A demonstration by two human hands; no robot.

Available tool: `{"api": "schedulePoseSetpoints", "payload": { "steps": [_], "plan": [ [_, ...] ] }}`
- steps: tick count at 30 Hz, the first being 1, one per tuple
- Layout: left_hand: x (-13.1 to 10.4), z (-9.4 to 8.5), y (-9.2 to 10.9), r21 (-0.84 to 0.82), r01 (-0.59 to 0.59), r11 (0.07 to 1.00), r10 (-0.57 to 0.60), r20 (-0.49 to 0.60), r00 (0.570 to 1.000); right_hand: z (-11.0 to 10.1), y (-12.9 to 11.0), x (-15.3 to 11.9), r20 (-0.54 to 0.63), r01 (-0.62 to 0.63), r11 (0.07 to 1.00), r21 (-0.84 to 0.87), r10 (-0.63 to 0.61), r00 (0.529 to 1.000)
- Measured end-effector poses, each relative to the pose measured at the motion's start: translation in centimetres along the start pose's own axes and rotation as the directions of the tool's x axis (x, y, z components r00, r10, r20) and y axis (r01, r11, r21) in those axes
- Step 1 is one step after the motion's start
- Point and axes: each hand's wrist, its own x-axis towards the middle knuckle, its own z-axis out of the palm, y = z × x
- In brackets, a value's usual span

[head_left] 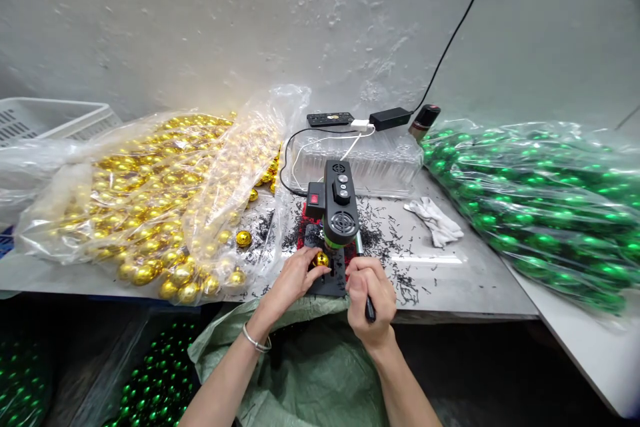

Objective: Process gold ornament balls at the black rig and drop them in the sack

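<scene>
A gold ball (321,259) is held between the thumb and fingers of my left hand (299,275), just under the head of a black machine (342,207). My right hand (371,297) is wrapped round the black-ended lever handle (370,310) at the machine's right side. The machine stands on a black base plate near the table's front edge. A single gold ball (244,239) lies on the table to the left of the machine. Small black scraps (395,240) are scattered around the base.
Clear bags of gold balls (150,180) and green balls (545,207) flank the machine. Behind it are a clear plastic pack (390,163), a power strip (330,119) and cables. A white glove (435,220) lies right. A green sack (315,373) hangs below the edge.
</scene>
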Motion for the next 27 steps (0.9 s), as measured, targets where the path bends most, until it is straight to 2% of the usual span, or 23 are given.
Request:
{"api": "schedulePoseSetpoints", "payload": {
  "steps": [3,9,18,20,24,27],
  "plan": [
    [0.2,-0.1,0.1,0.034,0.002,0.999,-0.003,0.031,1.000,0.0,0.0,0.0,0.009,0.008,1.000,0.002,-0.008,1.000],
    [0.0,0.9,-0.8,-0.010,0.010,1.000,-0.011,-0.048,0.999,-0.1,0.1,0.0,0.017,0.004,1.000,0.002,-0.004,1.000],
    [0.2,0.9,-0.9,0.023,-0.055,0.998,0.055,-0.002,0.999,-0.1,0.3,-0.3,0.022,0.011,1.000,-0.001,-0.011,1.000],
    [0.4,1.4,-1.0,0.058,-0.058,0.997,0.060,-0.034,0.998,-0.2,0.3,-0.2,0.021,0.017,1.000,-0.004,-0.017,1.000],
    [0.3,3.1,-1.7,0.097,-0.072,0.993,0.088,-0.165,0.982,-0.2,0.3,-0.3,0.031,0.018,1.000,-0.010,-0.018,0.999],
    [0.1,3.9,-2.2,0.103,-0.082,0.991,0.101,-0.202,0.974,-0.1,0.6,-0.6,0.033,0.021,1.000,-0.018,-0.021,0.999]
  ]
}}
